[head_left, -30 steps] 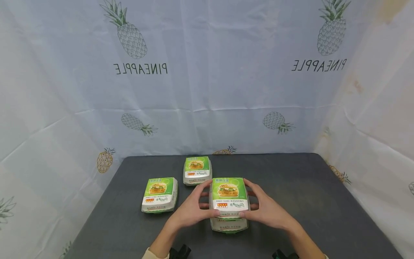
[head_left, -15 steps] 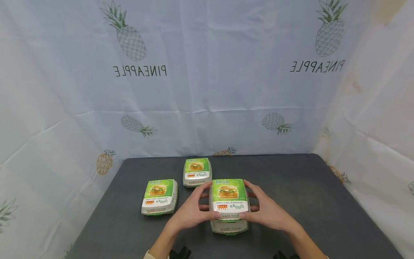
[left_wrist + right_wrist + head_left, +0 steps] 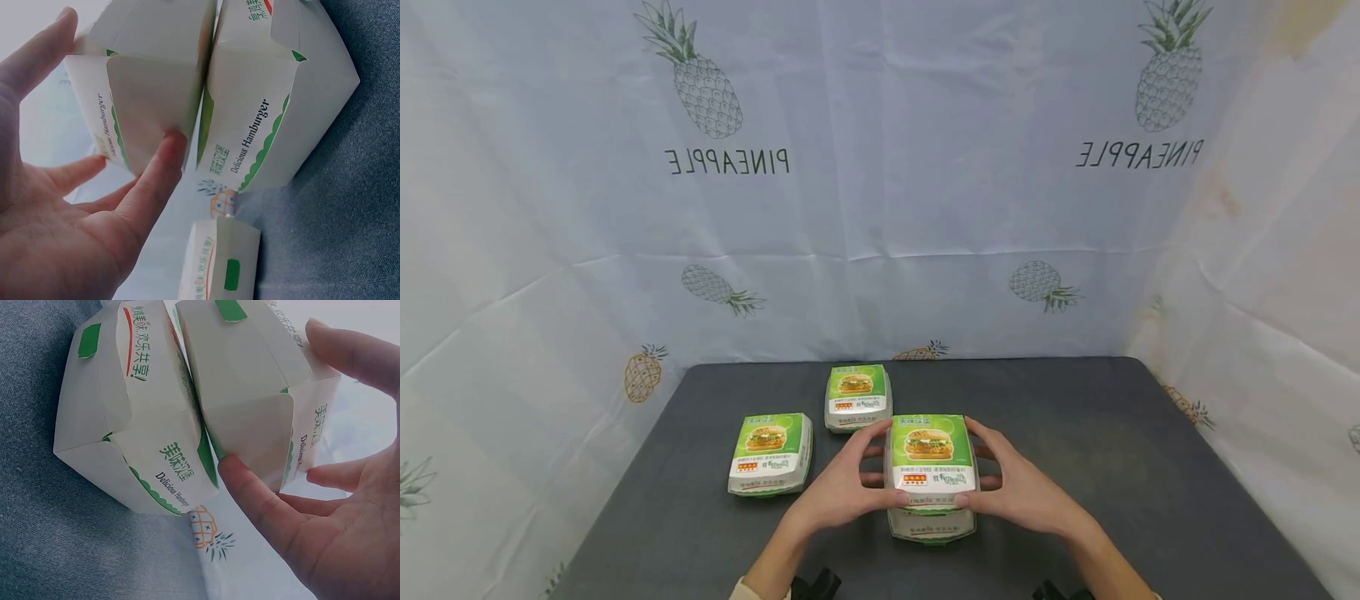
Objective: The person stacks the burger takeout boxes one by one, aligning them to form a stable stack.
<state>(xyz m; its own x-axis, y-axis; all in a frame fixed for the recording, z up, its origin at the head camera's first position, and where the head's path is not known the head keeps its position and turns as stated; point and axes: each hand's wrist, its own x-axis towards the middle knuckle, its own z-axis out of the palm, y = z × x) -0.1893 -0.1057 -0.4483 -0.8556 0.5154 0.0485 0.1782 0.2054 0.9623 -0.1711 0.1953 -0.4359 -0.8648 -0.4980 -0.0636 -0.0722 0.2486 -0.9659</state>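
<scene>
In the head view, a green-and-white hamburger box (image 3: 931, 450) sits over a second, lower hamburger box (image 3: 932, 527) of the same kind. My left hand (image 3: 848, 487) holds the upper box by its left side, thumb at the front corner. On the opposite side my right hand (image 3: 1021, 487) grips it the same way. Both wrist views show the upper box (image 3: 150, 81) right against the lower box (image 3: 256, 119), with a narrow seam between. One fingertip of the right hand (image 3: 337, 531) touches the upper box low on its side wall, close to that seam.
Another hamburger box (image 3: 771, 454) lies to the left of the stack, and one more box (image 3: 858, 398) stands farther back. All are on a dark grey table (image 3: 1075, 442). A white curtain (image 3: 880, 183) with pineapple prints hangs behind and along both sides.
</scene>
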